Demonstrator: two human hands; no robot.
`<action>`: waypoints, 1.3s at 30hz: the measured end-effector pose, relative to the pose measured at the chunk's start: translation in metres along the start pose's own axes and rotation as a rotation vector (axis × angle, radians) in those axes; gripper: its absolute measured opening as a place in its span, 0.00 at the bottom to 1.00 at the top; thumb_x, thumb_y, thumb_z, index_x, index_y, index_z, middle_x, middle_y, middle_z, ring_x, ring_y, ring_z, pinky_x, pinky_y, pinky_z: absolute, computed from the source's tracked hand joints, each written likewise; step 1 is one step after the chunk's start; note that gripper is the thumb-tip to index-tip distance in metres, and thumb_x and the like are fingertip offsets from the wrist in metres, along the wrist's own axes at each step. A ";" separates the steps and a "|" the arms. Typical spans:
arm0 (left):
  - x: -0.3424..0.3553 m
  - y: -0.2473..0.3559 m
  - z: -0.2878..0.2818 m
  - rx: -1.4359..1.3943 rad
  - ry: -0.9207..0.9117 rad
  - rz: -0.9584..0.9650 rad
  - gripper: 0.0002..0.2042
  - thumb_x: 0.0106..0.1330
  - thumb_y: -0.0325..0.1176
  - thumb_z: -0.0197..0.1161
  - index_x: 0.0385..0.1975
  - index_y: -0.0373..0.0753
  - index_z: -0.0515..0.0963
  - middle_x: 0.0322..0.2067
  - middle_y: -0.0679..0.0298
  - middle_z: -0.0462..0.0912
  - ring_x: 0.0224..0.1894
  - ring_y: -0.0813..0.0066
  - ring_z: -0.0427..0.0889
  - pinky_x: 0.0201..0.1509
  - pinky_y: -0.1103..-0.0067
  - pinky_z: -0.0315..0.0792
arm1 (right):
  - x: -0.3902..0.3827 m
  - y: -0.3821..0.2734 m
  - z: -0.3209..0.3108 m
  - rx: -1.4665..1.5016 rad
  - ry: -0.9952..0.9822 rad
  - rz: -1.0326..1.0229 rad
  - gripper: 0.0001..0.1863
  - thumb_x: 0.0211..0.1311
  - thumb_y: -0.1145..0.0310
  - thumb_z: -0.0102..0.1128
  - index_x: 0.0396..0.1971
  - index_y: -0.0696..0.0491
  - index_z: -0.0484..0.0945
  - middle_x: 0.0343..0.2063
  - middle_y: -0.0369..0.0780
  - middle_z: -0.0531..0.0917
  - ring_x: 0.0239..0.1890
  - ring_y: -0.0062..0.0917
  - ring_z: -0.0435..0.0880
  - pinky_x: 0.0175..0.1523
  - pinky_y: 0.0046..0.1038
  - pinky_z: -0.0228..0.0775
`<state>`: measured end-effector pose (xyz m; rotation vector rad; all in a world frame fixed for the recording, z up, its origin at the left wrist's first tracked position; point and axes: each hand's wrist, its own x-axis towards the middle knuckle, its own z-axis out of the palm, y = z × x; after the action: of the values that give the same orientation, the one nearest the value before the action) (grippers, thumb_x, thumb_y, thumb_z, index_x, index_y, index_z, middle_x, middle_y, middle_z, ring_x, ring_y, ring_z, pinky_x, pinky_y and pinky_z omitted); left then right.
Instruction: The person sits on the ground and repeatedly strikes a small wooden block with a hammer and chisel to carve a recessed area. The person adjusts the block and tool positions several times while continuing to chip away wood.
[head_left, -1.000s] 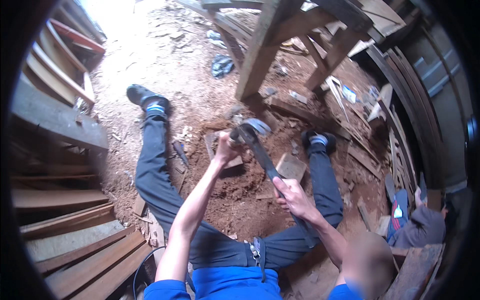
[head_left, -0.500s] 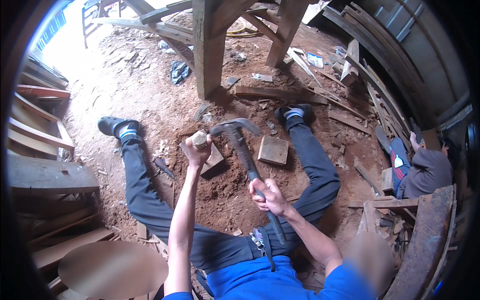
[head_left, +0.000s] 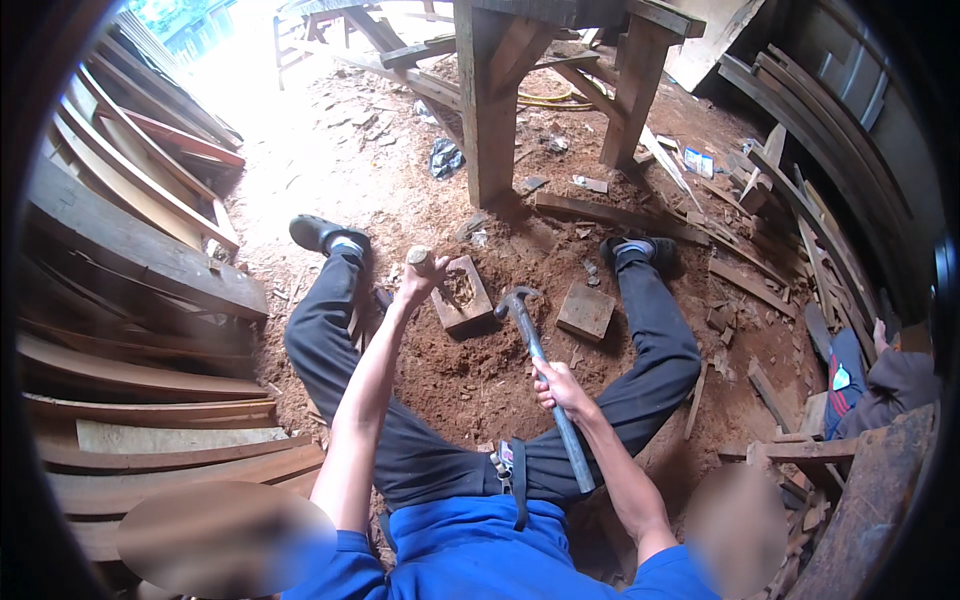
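Note:
My left hand (head_left: 418, 285) is closed around an upright wooden-handled chisel (head_left: 418, 257). Only its round handle end shows; the blade is hidden. Beside that hand lies a wooden block (head_left: 468, 319) with a rough hollow cut into its top, wood chips inside. My right hand (head_left: 562, 390) grips a claw hammer (head_left: 535, 340) partway down its long grey-blue handle. The hammer's head is up, between the hollowed block and a second, plain-topped wooden block (head_left: 586, 311) to the right. Both blocks rest on the sawdust-covered ground between my outstretched legs.
A heavy wooden trestle (head_left: 490, 130) stands ahead. Curved boards (head_left: 150, 260) are stacked along the left. Planks (head_left: 830, 140) lean on the right, near another person (head_left: 890, 390) sitting low. A crumpled dark plastic bag (head_left: 445, 158) and wood scraps litter the ground.
The whole view has shifted. The hammer head has moved away from the chisel handle, down and to the right. My left hand has uncovered more of the hollowed block.

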<state>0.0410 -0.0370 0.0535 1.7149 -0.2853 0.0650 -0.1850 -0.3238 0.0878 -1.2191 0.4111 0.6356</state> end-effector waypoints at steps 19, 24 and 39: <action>0.057 -0.002 0.000 0.079 -0.108 -0.162 0.10 0.60 0.34 0.69 0.28 0.39 0.74 0.19 0.72 0.74 0.22 0.84 0.71 0.25 0.80 0.68 | -0.005 0.003 -0.012 0.309 0.038 0.181 0.23 0.70 0.44 0.45 0.28 0.50 0.66 0.12 0.25 0.59 0.09 0.08 0.56 0.12 0.13 0.50; 0.058 0.004 -0.006 -0.009 -0.247 -0.174 0.11 0.60 0.32 0.69 0.33 0.41 0.71 0.24 0.72 0.75 0.25 0.86 0.74 0.28 0.83 0.72 | 0.004 0.008 -0.009 0.314 0.097 0.202 0.21 0.70 0.48 0.48 0.27 0.51 0.66 0.11 0.26 0.59 0.09 0.08 0.57 0.12 0.13 0.50; 0.056 -0.007 -0.009 -0.057 -0.287 -0.015 0.13 0.64 0.43 0.65 0.31 0.38 0.78 0.23 0.63 0.82 0.23 0.80 0.82 0.26 0.81 0.79 | 0.081 -0.018 0.004 0.016 0.115 0.156 0.15 0.65 0.60 0.55 0.23 0.52 0.67 0.13 0.29 0.66 0.11 0.10 0.64 0.14 0.14 0.55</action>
<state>0.0975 -0.0362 0.0595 1.6689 -0.4815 -0.2004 -0.1117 -0.3054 0.0532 -1.2196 0.6113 0.6952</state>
